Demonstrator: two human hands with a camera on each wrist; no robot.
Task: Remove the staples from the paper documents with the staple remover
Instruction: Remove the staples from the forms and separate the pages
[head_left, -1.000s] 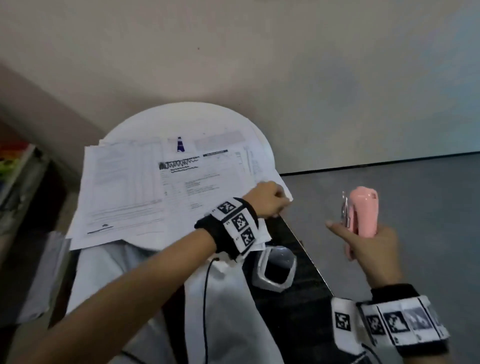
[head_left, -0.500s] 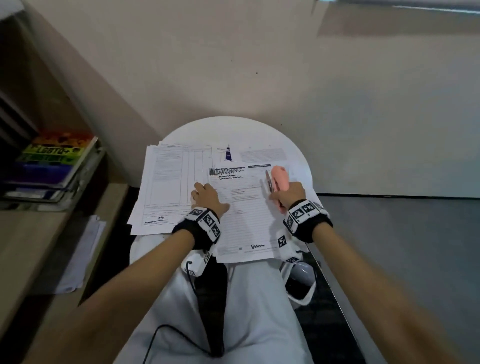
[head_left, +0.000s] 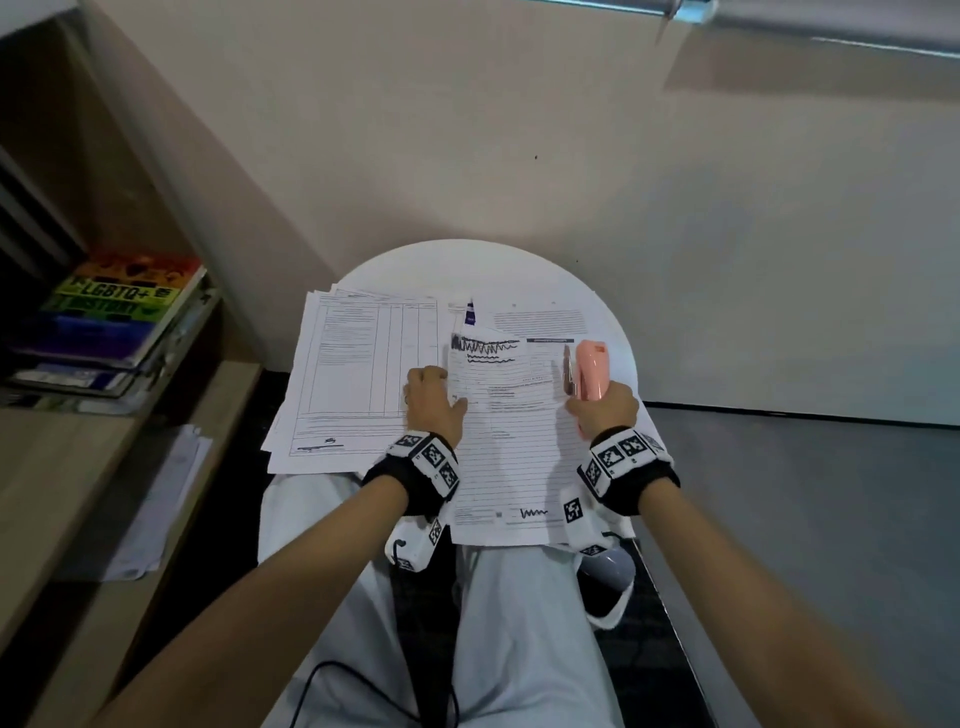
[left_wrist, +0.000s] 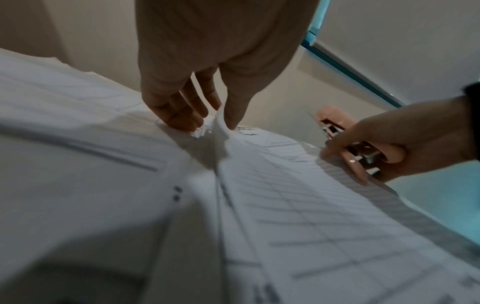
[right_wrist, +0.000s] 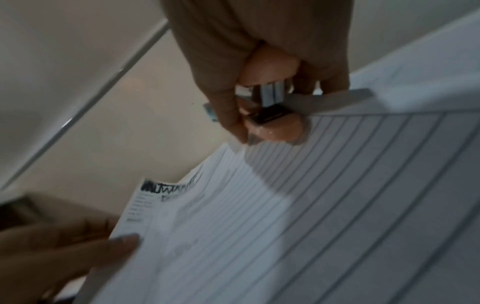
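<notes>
Paper documents cover a round white table (head_left: 467, 265). A lined document (head_left: 511, 447) lies in the middle, overlapping a stack with a ruled form (head_left: 353, 374) to its left. My left hand (head_left: 434, 395) is at the lined document's left edge, where thumb and fingers (left_wrist: 228, 119) pinch a lifted fold of the sheet (left_wrist: 217, 131). My right hand (head_left: 602, 410) grips the pink staple remover (head_left: 591, 366) at the document's right edge, metal part facing left. In the right wrist view the staple remover (right_wrist: 272, 125) rests on the paper's edge. No staple is visible.
A shelf at the left holds a pile of books (head_left: 119, 312), with loose papers (head_left: 166, 499) on a lower board. A white container (head_left: 608, 582) stands on the floor by my right knee. A black cable (head_left: 332, 675) runs across my lap. The wall is close behind the table.
A second ago my right hand held the staple remover out over the floor; it has come in to the document's right edge. My left hand moved from the papers' right edge to the left edge.
</notes>
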